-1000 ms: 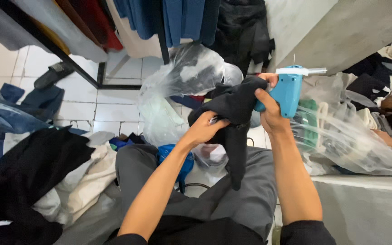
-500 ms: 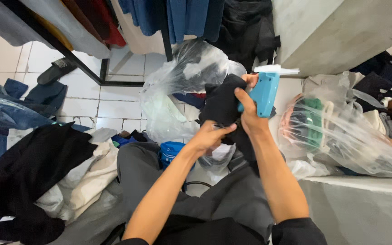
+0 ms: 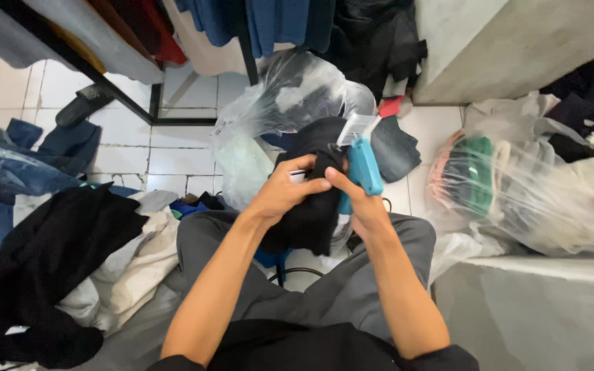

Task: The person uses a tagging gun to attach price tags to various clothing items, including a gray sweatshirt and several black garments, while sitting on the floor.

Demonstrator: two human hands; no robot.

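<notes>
Landmark — clothes rack, black frame, on white tiled floor. Below-left of it: denim pile, black garment heap. Right of it: clear plastic bag — far right, bagged folded clothes.

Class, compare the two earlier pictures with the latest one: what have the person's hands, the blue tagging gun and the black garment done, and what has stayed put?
The right hand drew the blue tagging gun left and lower, toward the body. The left hand closed in, gripping the black garment by the gun. Both grips held; the clear plastic bags and clothes pile stayed put.
</notes>
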